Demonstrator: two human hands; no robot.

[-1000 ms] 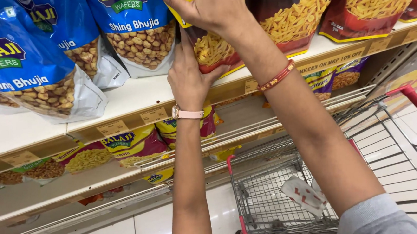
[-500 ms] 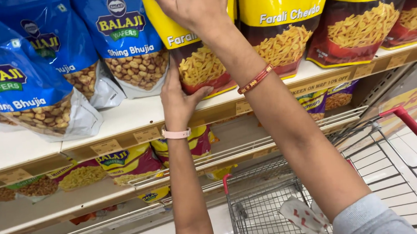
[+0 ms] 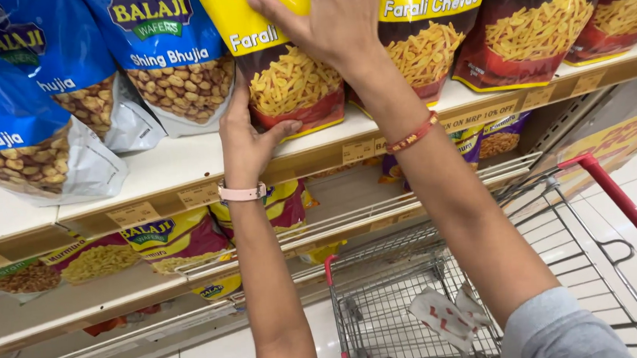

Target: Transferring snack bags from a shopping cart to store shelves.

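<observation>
A yellow and maroon snack pouch [image 3: 286,78] stands upright on the white top shelf [image 3: 178,165]. My left hand [image 3: 246,135], with a pink band at the wrist, grips the pouch's lower left corner, thumb across its bottom edge. My right hand [image 3: 327,20], with a red thread bracelet on the wrist, lies flat on the upper front of the same pouch, fingers spread over its top. A matching yellow pouch [image 3: 427,32] stands right beside it, partly hidden by my right forearm.
Blue pouches of nuts [image 3: 167,55] stand left of the yellow ones, more yellow pouches [image 3: 537,25] to the right. Lower shelves hold further packets [image 3: 167,240]. A wire shopping cart [image 3: 443,297] with a red handle [image 3: 622,201] stands below, holding a white wrapper [image 3: 448,315].
The view has dropped and drawn closer, so the shelf and pouches sit lower in the frame. Both hands stay on the same yellow pouch, which now stands on the shelf.
</observation>
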